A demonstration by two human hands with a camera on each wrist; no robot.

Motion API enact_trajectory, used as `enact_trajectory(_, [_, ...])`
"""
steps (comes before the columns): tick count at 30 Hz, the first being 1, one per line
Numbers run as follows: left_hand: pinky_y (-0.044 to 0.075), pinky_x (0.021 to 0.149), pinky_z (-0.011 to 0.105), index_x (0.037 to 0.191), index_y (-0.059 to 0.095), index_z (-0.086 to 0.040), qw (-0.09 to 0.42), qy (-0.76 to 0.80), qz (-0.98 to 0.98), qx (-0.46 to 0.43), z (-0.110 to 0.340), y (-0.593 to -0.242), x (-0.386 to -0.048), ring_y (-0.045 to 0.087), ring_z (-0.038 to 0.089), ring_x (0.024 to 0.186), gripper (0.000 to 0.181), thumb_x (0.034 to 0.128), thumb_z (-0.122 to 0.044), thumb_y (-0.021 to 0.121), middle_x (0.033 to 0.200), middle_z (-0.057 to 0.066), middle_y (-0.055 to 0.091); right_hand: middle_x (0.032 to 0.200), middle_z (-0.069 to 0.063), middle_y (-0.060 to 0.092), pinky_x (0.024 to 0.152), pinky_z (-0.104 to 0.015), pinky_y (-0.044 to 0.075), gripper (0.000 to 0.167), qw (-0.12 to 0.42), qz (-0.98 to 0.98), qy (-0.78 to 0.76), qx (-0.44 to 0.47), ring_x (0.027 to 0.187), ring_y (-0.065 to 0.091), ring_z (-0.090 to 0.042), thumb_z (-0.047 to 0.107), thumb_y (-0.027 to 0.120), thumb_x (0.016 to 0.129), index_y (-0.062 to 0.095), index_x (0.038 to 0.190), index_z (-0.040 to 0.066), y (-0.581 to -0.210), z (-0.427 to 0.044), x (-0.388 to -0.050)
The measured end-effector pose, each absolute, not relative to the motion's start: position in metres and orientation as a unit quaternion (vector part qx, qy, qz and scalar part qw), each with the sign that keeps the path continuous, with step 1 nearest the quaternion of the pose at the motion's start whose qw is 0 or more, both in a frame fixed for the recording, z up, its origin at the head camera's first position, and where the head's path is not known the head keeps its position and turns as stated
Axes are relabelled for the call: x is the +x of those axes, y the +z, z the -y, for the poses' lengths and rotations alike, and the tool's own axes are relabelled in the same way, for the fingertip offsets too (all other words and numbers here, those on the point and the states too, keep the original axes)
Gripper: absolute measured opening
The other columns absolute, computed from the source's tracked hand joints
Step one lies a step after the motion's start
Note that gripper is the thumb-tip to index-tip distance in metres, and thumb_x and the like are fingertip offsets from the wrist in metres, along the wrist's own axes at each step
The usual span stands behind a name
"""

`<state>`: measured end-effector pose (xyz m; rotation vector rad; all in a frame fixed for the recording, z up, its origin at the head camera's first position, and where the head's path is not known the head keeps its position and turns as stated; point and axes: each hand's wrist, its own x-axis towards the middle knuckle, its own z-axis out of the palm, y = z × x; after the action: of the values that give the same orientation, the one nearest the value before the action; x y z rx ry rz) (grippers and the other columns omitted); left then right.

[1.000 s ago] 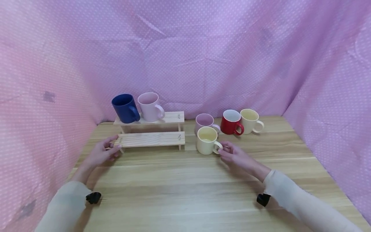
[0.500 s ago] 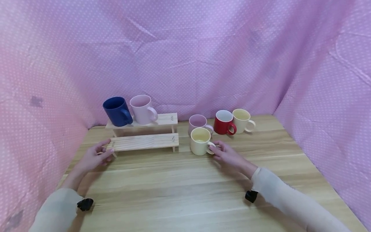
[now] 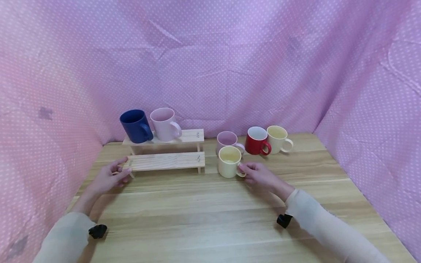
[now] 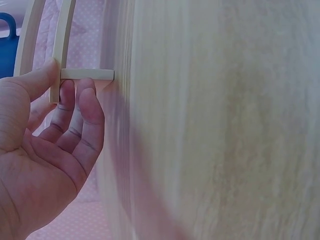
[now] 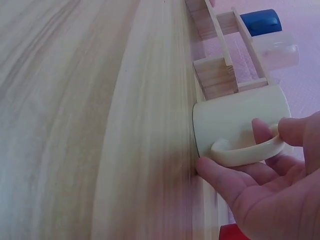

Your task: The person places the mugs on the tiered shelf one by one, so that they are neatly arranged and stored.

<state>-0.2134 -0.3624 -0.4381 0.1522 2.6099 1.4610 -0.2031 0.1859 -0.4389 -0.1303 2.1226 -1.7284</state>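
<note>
Against the left end of the wooden two-step rack (image 3: 167, 162), my left hand (image 3: 106, 179) pinches the lower step, thumb on top and fingers curled beneath, as the left wrist view shows. My right hand (image 3: 263, 177) pinches the handle of a pale yellow mug (image 3: 227, 168) that stands upright on the table just right of the rack. In the right wrist view the thumb and fingers close about that handle (image 5: 250, 152). On the upper step sit a dark blue mug (image 3: 136, 128) and a light pink mug (image 3: 163, 126).
Behind the held mug stands a pinkish-purple mug (image 3: 226, 138), partly hidden by it. Farther right are a red mug (image 3: 255, 141) with a white inside and another pale yellow mug (image 3: 277, 140). A pink dotted cloth (image 3: 210, 73) encloses the wooden table (image 3: 197, 215) at back and sides.
The head view has shifted slightly, so everything sits a little farther left in it. Both hands keep their holds, and mug and rack keep their places relative to each other.
</note>
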Motion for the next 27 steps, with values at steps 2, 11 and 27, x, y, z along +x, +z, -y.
enact_trajectory(2, [0.058, 0.061, 0.031, 0.158, 0.024, 0.004, 0.073, 0.489, -0.868, 0.046, 0.3627, -0.4386, -0.2131, 0.064, 0.012, 0.074, 0.071, 0.1041, -0.023, 0.062, 0.092, 0.013, 0.055, 0.117, -0.02, 0.063, 0.101, -0.048, 0.051, 0.043, 0.196, -0.759, -0.619, -0.045, 0.11, 0.061, -0.027, 0.025, 0.052, 0.108, 0.059, 0.125, -0.014, -0.4393, -0.1851, -0.2026])
enact_trajectory(11, [0.059, 0.061, 0.031, 0.158, 0.023, 0.005, 0.075, 0.489, -0.868, 0.045, 0.36, -0.436, -0.2114, 0.065, 0.011, 0.075, 0.07, 0.1046, -0.022, 0.06, 0.093, 0.012, 0.053, 0.107, -0.02, 0.063, 0.089, -0.038, 0.057, 0.046, 0.17, -0.767, -0.617, -0.058, 0.098, 0.061, -0.025, 0.028, 0.053, 0.108, 0.059, 0.118, -0.016, -0.443, -0.1828, -0.2])
enact_trajectory(27, [0.06, 0.063, 0.032, 0.159, 0.023, 0.002, 0.08, 0.483, -0.87, 0.05, 0.365, -0.4386, -0.2125, 0.066, 0.012, 0.078, 0.071, 0.1045, -0.025, 0.061, 0.097, 0.015, 0.053, 0.112, -0.019, 0.063, 0.096, -0.05, 0.054, 0.04, 0.185, -0.733, -0.653, -0.039, 0.109, 0.062, -0.031, 0.022, 0.054, 0.107, 0.059, 0.127, -0.013, -0.4451, -0.1831, -0.2011])
